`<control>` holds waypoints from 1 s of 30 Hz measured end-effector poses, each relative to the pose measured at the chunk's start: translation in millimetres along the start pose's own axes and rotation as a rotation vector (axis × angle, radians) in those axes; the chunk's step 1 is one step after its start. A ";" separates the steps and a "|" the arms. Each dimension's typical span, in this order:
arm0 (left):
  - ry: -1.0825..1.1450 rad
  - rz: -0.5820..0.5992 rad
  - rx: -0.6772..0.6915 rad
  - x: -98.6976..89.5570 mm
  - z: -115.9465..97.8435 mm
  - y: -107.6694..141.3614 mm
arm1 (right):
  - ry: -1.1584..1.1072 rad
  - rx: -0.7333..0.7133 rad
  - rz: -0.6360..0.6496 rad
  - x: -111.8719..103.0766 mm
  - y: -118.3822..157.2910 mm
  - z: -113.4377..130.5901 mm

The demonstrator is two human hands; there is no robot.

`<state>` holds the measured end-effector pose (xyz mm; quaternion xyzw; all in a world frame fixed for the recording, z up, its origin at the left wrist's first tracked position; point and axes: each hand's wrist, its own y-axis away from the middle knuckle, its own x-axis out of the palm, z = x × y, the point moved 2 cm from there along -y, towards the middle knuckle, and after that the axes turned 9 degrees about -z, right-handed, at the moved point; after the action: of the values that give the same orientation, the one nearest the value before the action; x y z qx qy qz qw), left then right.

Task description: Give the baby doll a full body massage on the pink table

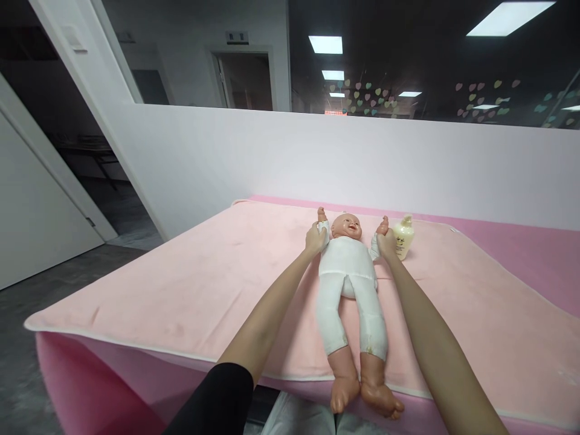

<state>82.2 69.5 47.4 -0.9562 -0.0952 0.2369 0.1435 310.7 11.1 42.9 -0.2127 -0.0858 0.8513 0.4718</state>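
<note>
Black sleeve [222, 393], smiling doll [348, 257], white cloth-like torso, arms raised

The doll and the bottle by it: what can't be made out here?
All in the head view:
- Back of the doll: hidden, facing the pink cloth.
- Fingertips of the left hand and right hand: hidden by the hands and doll.
- Lettering on the bottle: too small.
- Person's legs: cut off by the bottom edge.
</note>
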 end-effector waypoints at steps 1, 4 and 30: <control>0.014 -0.001 -0.003 0.1 -0.5 1.1 | -0.016 -0.003 -0.004 -0.3 0.2 0.4; 0.103 -0.041 0.050 -3.9 5.1 9.8 | -0.071 -0.030 -0.016 -7.1 8.9 -0.1; 0.097 -0.051 0.082 -11.9 23.6 9.1 | -0.309 -0.092 0.091 -0.6 -4.6 -30.9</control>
<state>61.5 63.4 29.6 -0.9571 -0.1024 0.1901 0.1930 328.1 11.4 17.0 -0.1044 -0.1867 0.8895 0.4038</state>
